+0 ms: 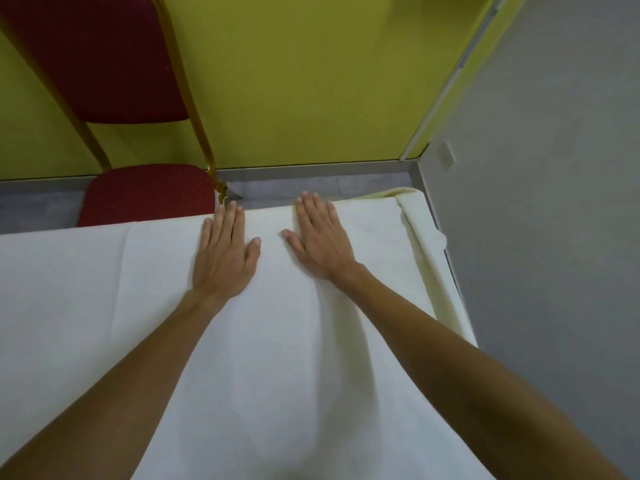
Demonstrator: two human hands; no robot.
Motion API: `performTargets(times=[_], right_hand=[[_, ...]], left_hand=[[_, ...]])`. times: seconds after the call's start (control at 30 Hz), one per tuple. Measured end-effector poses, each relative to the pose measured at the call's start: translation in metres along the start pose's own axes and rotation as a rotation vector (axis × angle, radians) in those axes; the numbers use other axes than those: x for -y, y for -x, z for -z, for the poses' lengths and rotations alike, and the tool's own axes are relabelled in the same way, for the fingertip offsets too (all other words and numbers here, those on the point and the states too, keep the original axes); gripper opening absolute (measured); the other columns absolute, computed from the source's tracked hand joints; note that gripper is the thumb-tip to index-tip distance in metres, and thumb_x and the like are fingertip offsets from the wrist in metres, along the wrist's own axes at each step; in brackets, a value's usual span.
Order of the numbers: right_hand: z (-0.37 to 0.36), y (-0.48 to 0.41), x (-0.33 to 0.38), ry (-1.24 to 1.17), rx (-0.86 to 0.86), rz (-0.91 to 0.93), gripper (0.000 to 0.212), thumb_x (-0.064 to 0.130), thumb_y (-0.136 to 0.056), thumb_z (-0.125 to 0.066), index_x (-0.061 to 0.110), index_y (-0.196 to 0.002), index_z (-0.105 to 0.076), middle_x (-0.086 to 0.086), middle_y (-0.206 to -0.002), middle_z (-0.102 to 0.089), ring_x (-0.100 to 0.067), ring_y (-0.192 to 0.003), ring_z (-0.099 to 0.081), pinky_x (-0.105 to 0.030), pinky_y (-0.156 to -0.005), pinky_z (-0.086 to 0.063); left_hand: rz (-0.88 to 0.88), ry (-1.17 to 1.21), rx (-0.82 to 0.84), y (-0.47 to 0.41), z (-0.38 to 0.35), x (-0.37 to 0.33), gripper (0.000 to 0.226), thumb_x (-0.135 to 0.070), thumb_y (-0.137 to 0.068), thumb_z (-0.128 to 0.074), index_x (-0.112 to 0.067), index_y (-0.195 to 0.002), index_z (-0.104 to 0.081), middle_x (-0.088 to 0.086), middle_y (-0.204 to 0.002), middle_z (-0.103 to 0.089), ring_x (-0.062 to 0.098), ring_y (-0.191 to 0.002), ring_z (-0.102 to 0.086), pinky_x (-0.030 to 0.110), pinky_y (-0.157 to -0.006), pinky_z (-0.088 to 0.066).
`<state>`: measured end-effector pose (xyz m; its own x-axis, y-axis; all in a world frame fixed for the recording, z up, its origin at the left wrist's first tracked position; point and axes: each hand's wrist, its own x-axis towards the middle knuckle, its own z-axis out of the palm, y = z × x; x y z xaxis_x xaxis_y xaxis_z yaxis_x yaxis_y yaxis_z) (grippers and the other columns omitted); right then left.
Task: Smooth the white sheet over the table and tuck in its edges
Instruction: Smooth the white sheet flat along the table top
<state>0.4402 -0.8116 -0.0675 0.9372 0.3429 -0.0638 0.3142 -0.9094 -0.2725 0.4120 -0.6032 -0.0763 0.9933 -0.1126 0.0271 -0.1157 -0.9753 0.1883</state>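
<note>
Head view: left hand (223, 252) and right hand (320, 237) lie flat, fingers straight, pressing the sheet (259, 358) at the surface's far edge. The sheet covers the surface; a long fold (433, 268) runs along the right edge, nearer the right hand, likely untucked.

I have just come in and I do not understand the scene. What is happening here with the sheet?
A person is spreading a white sheet over a table. The left hand and the right hand both lie flat on it near the far edge, fingers straight. The sheet is not smooth yet: long folds run under the right arm, and the cloth is bunched along the right edge. A red chair stands just behind the table.
</note>
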Motion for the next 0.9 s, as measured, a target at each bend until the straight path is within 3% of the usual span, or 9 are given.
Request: performTargets(times=[0.2,0.37,0.5,0.6,0.7,0.8,0.9], right_hand=[[0.021,0.020,-0.094,-0.050,-0.054,-0.150,0.071,0.051,-0.107,-0.023,0.002,-0.158,-0.017,-0.015,-0.167,-0.014,-0.028,-0.156,-0.007,-0.037,-0.126,0.003],[0.045,0.025,-0.099,-0.220,0.014,-0.098,0.073,0.052,-0.104,-0.023,0.000,-0.156,-0.021,-0.018,-0.165,-0.018,-0.032,-0.155,-0.008,-0.038,-0.125,0.002],[0.086,0.037,-0.109,-0.332,-0.044,0.058,0.064,0.041,-0.107,-0.031,0.001,-0.156,-0.022,-0.015,-0.166,-0.017,-0.028,-0.156,-0.006,-0.032,-0.124,0.005],[0.112,0.047,-0.131,-0.382,-0.103,0.139,0.056,0.032,-0.106,-0.034,0.000,-0.152,-0.035,-0.017,-0.161,-0.031,-0.031,-0.153,-0.019,-0.038,-0.126,-0.005],[0.125,0.044,-0.168,-0.389,-0.126,0.086,0.047,0.011,-0.099,-0.041,-0.001,-0.145,-0.046,-0.020,-0.154,-0.042,-0.037,-0.147,-0.033,-0.045,-0.124,-0.020],[0.129,0.039,-0.208,-0.351,-0.067,-0.013,0.054,-0.008,-0.092,-0.047,0.000,-0.145,-0.046,-0.020,-0.152,-0.044,-0.036,-0.142,-0.039,-0.042,-0.119,-0.029],[0.119,0.036,-0.234,-0.294,0.022,-0.026,0.054,-0.009,-0.090,-0.053,0.006,-0.143,-0.051,-0.017,-0.143,-0.056,-0.035,-0.129,-0.052,-0.043,-0.109,-0.042]], left_hand=[[0.013,-0.022,0.041,0.000,0.004,-0.005,0.068,-0.043,-0.099,-0.023,-0.005,-0.155,-0.018,0.013,-0.163,-0.016,0.027,-0.152,-0.010,0.046,-0.123,-0.012],[0.181,-0.103,0.113,0.007,0.021,-0.028,0.074,-0.047,-0.097,-0.017,0.002,-0.151,-0.024,0.021,-0.159,-0.023,0.036,-0.149,-0.019,0.052,-0.120,-0.017],[0.264,-0.014,0.059,0.012,0.040,-0.105,0.075,-0.049,-0.096,-0.017,0.000,-0.152,-0.022,0.018,-0.161,-0.021,0.031,-0.151,-0.015,0.048,-0.122,-0.014],[0.301,0.127,0.019,0.012,0.044,-0.181,0.072,-0.047,-0.097,-0.022,-0.003,-0.154,-0.020,0.012,-0.163,-0.018,0.025,-0.152,-0.010,0.043,-0.124,-0.009],[0.272,0.198,0.018,0.005,0.031,-0.237,0.073,-0.049,-0.096,-0.017,-0.005,-0.154,-0.021,0.010,-0.163,-0.018,0.024,-0.152,-0.010,0.043,-0.124,-0.010],[0.250,0.172,0.070,-0.007,0.008,-0.269,0.075,-0.055,-0.098,-0.009,-0.006,-0.153,-0.024,0.012,-0.162,-0.022,0.029,-0.151,-0.015,0.049,-0.123,-0.015],[0.307,0.146,0.105,-0.014,-0.015,-0.283,0.084,-0.063,-0.095,0.004,-0.008,-0.154,-0.021,0.011,-0.163,-0.016,0.031,-0.151,-0.012,0.052,-0.122,-0.015]])
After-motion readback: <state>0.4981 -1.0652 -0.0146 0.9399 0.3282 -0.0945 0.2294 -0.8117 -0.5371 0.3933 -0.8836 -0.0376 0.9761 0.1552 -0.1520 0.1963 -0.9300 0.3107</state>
